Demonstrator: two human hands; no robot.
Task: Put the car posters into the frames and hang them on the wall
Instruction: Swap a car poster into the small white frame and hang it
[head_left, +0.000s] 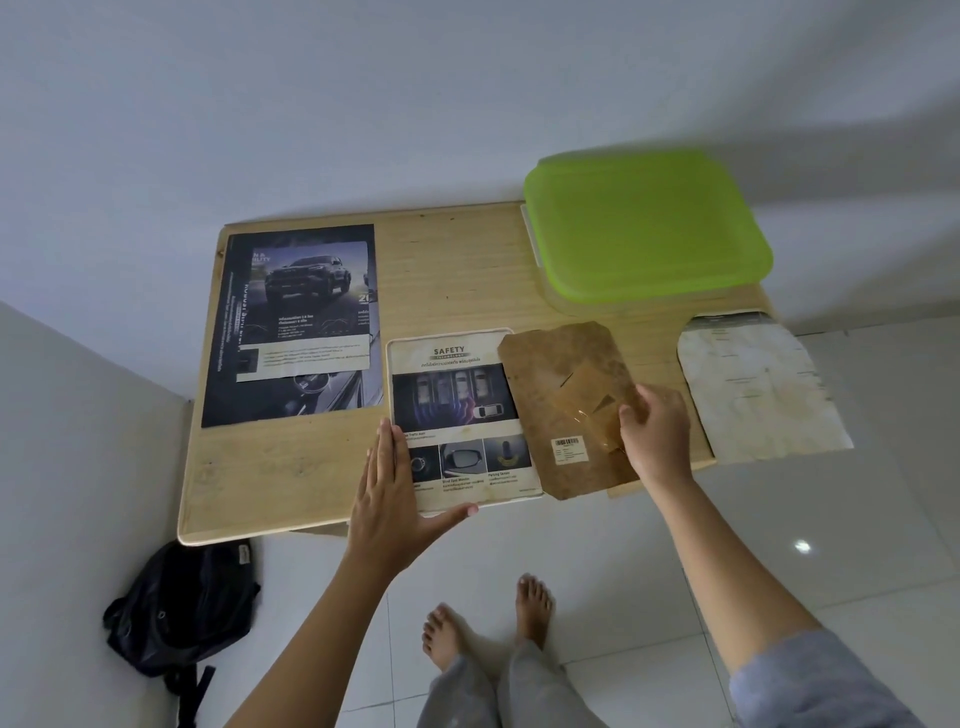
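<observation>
The job is in its early middle, by my reading. Nothing hangs on the wall (363, 104) yet, and no poster looks fully framed.

The safety poster (457, 405) lies face up near the front edge of the desk (457, 270), inside a pale rim with rounded corners that is likely its frame (452, 338). The left hand (395, 499) lies flat against its left edge with fingers (387, 447) straight and thumb along the bottom edge – steadying it, not gripping.

The right hand (657, 436) curls its fingers (631, 415) round the right side of a brown backing board (561, 395). The board lies just beside the poster and overlaps its right edge, so the frame is open at the back.

A dark truck poster (296, 322), with a smaller sheet on top of it, waits at the left of the desk. A pale sheet (758, 384) hangs over the right edge, too blurred to read.

What is left – closing this frame, framing the others, and all the hanging.

A green-lidded box (644, 228) sits at the back, and a black backpack (182, 608) on the floor.
</observation>
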